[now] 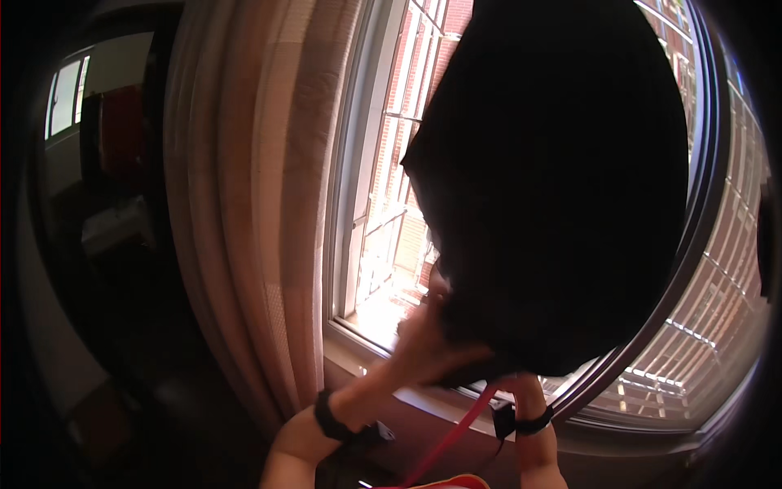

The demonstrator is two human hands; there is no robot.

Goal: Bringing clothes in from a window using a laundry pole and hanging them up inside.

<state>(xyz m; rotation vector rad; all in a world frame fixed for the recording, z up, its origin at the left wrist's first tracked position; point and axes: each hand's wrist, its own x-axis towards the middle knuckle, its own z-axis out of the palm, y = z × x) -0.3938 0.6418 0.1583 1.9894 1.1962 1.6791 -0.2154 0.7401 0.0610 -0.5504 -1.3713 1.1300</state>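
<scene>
A large piece of black cloth [550, 183], likely a garment, hangs spread before the window and fills the middle and right of the view. My left hand [427, 348] is at its lower left edge, with some fingers behind the fabric; a black band is on that wrist. My right hand [525, 388] reaches up to the bottom edge, its fingers hidden by the cloth. That wrist bears a black band with a small dark box-like piece [504, 420] beside it. A red strap [452, 437] runs down from near my right hand.
Behind the cloth stands an open window, its pale frame [342, 244] at the left, with metal bars [388, 183] and a brick wall outside. A striped curtain [263, 183] hangs left of it. A dark-edged glass pane [702, 305] curves along the right. The room at far left is dark.
</scene>
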